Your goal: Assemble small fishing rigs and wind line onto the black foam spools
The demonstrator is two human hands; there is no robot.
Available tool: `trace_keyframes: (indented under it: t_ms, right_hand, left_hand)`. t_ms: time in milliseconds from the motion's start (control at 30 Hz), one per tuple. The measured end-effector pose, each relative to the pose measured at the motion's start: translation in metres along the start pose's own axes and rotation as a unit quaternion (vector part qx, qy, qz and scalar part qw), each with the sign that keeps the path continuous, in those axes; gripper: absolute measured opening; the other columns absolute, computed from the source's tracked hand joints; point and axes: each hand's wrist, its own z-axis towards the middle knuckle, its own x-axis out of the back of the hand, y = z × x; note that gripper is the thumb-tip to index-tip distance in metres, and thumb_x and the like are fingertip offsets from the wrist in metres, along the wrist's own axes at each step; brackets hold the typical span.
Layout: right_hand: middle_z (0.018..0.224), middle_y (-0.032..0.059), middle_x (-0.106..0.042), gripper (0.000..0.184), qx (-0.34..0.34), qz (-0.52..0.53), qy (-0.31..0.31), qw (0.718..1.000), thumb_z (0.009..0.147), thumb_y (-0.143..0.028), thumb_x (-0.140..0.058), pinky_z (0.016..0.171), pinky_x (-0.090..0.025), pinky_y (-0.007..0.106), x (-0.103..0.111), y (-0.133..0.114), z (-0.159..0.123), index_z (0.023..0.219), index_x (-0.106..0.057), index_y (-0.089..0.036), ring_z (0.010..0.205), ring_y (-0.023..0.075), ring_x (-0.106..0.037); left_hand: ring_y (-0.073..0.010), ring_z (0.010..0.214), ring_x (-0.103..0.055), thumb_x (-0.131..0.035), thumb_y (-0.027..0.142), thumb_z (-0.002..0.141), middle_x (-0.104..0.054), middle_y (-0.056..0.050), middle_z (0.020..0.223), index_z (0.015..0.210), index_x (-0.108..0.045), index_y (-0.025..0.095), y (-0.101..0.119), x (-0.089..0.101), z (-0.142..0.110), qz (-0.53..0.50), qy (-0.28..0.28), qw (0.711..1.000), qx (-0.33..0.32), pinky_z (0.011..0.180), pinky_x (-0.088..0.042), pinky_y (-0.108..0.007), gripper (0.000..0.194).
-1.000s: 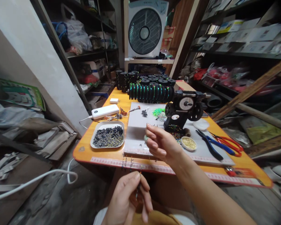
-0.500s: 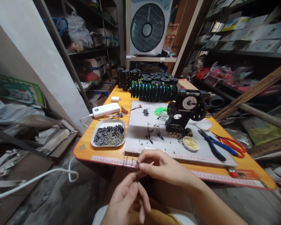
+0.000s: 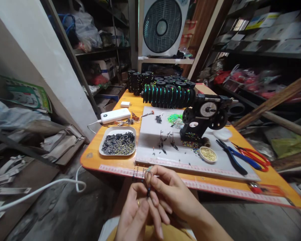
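Low in front of the table edge, my left hand (image 3: 136, 212) has its thumb and fingers closed on a small dark bead-like piece (image 3: 148, 191); its exact kind is too small to make out. Against it, my right hand (image 3: 174, 187) pinches at the top of the same piece, thumb and forefinger together. Several thin stems with dark tips (image 3: 139, 172) hang at the table edge just behind my hands. On the grey board (image 3: 150, 129) lie small black stemmed pieces (image 3: 162, 144). A white tray (image 3: 117, 154) of tiny dark cylinders stands left of the board.
A black winding machine (image 3: 198, 124) carries a row of black spools (image 3: 168, 97). Right of it are a dish (image 3: 208, 162) of gold bits, blue-handled pliers (image 3: 232, 160) and a red-handled tool (image 3: 257, 160). A white power bank (image 3: 115, 115) lies left; a fan (image 3: 162, 28) stands behind.
My right hand has come down from over the board to meet my left hand at the dark piece. Black stemmed pieces it hid on the board now show. The view has shifted slightly.
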Motion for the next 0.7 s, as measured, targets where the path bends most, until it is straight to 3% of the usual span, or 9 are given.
trace_keyframes:
  t_ms: [167, 400, 700]
  right_hand:
    - [0.054, -0.0037, -0.061, 0.02, 0.009, 0.019, 0.003, 1.0, 0.092, -0.035, -0.055, 0.026, -0.025, 0.008, -0.002, 0.002, 0.0, 0.087, -0.05, -0.016, 0.027, 0.0019, -0.045]
    - [0.051, -0.0025, -0.062, 0.017, 0.015, 0.081, -0.009, 0.997, 0.092, -0.031, -0.055, 0.025, -0.022, 0.007, -0.005, 0.003, 0.002, 0.085, -0.051, -0.016, 0.024, -0.0006, -0.032]
    - [0.046, -0.0058, -0.056, 0.017, 0.031, 0.121, 0.008, 0.992, 0.094, -0.031, -0.052, 0.023, -0.02, 0.008, -0.012, 0.009, 0.006, 0.084, -0.05, -0.017, 0.022, -0.0006, -0.023]
  left_hand:
    - [-0.0178, 0.066, -0.066, -0.05, 0.029, 0.092, -0.06, 0.0, 0.061, 0.101, -0.046, 0.021, 0.004, -0.004, -0.001, -0.03, -0.01, 0.999, 0.004, 0.051, -0.039, -0.021, 0.013]
    - [-0.0103, 0.057, -0.063, -0.053, 0.025, 0.091, -0.067, -0.004, 0.084, 0.102, -0.047, 0.021, 0.005, -0.005, -0.003, -0.063, -0.005, 0.998, 0.025, 0.049, -0.041, -0.019, 0.012]
    - [-0.0154, 0.061, -0.066, -0.049, 0.025, 0.093, -0.064, -0.001, 0.067, 0.104, -0.046, 0.023, 0.008, -0.001, -0.002, -0.044, -0.02, 0.999, 0.014, 0.047, -0.039, -0.019, 0.011]
